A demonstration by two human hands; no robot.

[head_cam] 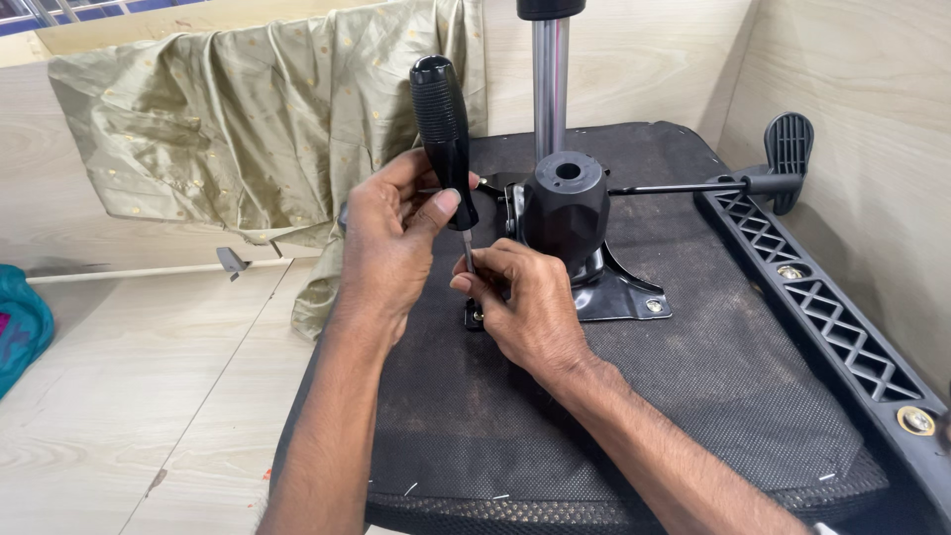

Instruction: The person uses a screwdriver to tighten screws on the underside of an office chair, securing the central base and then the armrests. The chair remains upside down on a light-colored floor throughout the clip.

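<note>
— Across the middle of the upturned chair seat [693, 396], what do we have?

— We have a screwdriver [445, 129] standing almost upright, its ribbed black handle topped by a glossy rounded cap, with a thin metal shaft running down from it. Our left hand [391, 248] is wrapped around the lower handle, thumb pressed across its front. Our right hand [530, 307] is pinched together around the shaft near its tip, just over a screw [477, 316] at the corner of the black metal mounting plate [619, 292].

— Can we see the tip meet the screw?

— No, the right fingers cover it (we cannot tell whether the tip is seated). The plate's near left corner is largely hidden behind that hand too.

— And what sits around the hands?

— Just behind them a black mechanism housing [567, 203] rises from the plate, with a chrome gas cylinder [550, 84] standing in it and cut off by the top edge. A thin lever with a black paddle handle [788, 159] sticks out to the right. Along the seat's right edge runs a black lattice bracket [822, 307] with brass-coloured fasteners, cut off at the corner. Behind, a pale green spotted cloth [248, 119] hangs over a wooden panel, and some teal fabric [20, 327] lies on the light wood floor [129, 396] at the left edge.
</note>
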